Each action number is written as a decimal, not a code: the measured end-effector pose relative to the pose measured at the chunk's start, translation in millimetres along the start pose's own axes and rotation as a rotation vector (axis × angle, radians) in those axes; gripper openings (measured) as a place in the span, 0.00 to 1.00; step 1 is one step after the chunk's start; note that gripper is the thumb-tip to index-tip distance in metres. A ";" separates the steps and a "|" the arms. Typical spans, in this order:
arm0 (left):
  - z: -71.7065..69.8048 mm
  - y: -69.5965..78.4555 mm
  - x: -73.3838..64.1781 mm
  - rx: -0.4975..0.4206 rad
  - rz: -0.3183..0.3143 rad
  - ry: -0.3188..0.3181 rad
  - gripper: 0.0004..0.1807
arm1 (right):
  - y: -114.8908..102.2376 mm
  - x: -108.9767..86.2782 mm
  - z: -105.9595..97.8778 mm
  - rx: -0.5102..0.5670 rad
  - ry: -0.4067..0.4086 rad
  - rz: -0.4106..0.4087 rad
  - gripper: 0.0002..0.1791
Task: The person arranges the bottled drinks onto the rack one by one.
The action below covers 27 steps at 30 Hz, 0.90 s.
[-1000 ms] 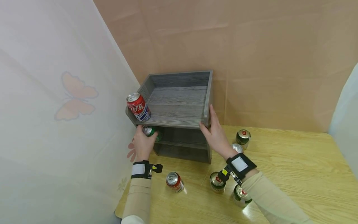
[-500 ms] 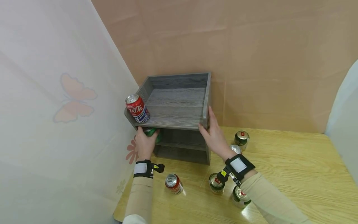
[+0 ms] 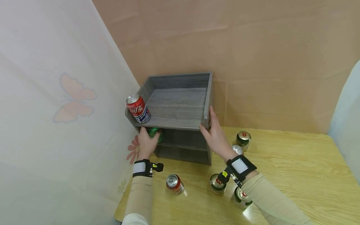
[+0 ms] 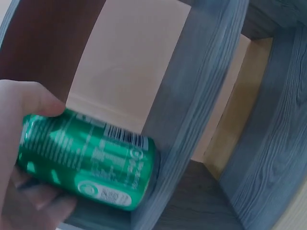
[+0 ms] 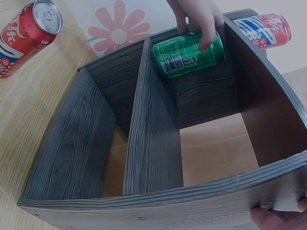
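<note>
On the wooden table, pushed into the corner by the butterfly curtain, stands a grey shelf with an open back; the left hand has its fingers curled round a green can, thumb on one side and fingers on the other, and holds it at the left end of the middle tier, just under the top board; from the right wrist view the can sits against the shelf's left wall with the fingers over it, a grip that seems meant to steer it into the narrow tier; the right hand lies flat with straight fingers against the shelf's right front edge, holding nothing, apparently to brace the shelf so it does not slide; a red can stands tilted on the top board's left front corner, directly above the green one; another red can lies on the table in front of the shelf; several more cans stand near the right forearm, within easy reach.
</note>
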<state>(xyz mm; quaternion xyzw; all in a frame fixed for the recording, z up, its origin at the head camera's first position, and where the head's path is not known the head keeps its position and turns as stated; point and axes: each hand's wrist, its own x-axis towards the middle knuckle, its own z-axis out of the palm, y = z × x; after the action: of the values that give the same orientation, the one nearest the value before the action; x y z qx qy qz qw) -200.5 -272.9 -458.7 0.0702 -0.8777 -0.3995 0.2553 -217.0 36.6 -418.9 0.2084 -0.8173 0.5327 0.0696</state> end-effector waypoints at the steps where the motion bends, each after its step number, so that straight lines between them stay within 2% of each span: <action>1: -1.0 -1.7 -0.3 0.001 0.011 -0.008 0.34 | 0.0 0.0 0.1 0.000 -0.002 -0.001 0.46; 4: -2.7 -5.9 -1.4 0.001 0.026 -0.011 0.29 | 0.3 -0.3 -0.4 -0.004 0.000 0.000 0.46; 7: -4.3 -8.4 -3.2 -0.046 0.020 -0.005 0.28 | 2.1 0.3 -1.1 -0.011 0.006 -0.005 0.46; 12: -5.5 -8.8 -7.1 -0.087 0.004 0.008 0.31 | 4.4 0.4 -2.0 -0.011 0.010 -0.001 0.45; 21: 6.8 -2.9 -11.8 -0.053 -0.022 0.159 0.37 | 4.0 -0.6 -3.3 -0.019 0.014 -0.020 0.46; 27: 14.8 3.5 -11.0 -0.034 -0.053 0.225 0.39 | 2.6 -1.4 -4.1 -0.023 0.011 -0.004 0.46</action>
<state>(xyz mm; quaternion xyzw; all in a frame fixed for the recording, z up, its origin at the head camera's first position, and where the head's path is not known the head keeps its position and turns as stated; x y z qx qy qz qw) -198.3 -257.1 -468.6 0.1333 -0.8345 -0.4103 0.3427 -217.2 41.5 -419.8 0.2064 -0.8225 0.5244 0.0774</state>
